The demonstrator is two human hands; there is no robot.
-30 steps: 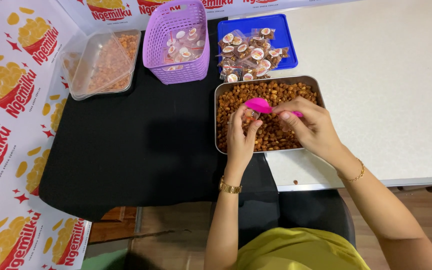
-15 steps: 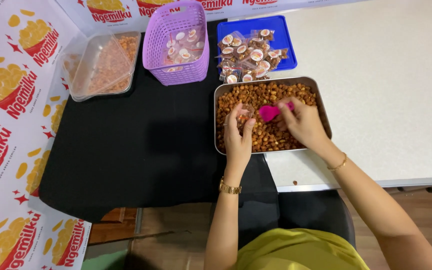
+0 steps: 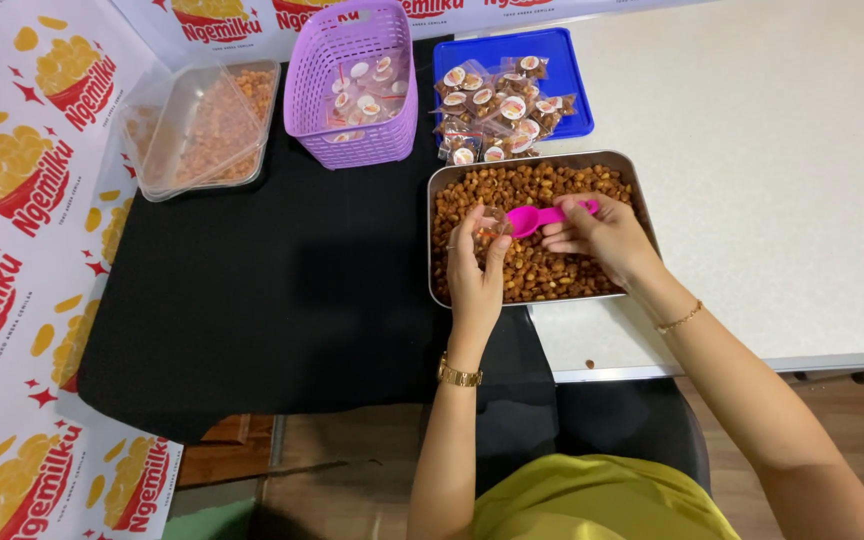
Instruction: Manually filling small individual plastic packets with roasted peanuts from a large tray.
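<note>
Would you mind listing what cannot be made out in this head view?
- Small clear plastic bag: fill level, hidden by the left hand.
- Pink plastic scoop: handle end, covered by the right hand.
- Purple plastic basket: far rim cut by the top edge.
- Metal tray: depth, buried under snacks.

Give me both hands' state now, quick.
Left hand: closed on a small clear bag.
Right hand: closed on the pink scoop, over the metal tray.

a pale speckled table (image 3: 772, 150) partly under a black cloth (image 3: 272, 300), wood-look floor (image 3: 852, 420) below, printed backdrop (image 3: 22, 200) at left.
</note>
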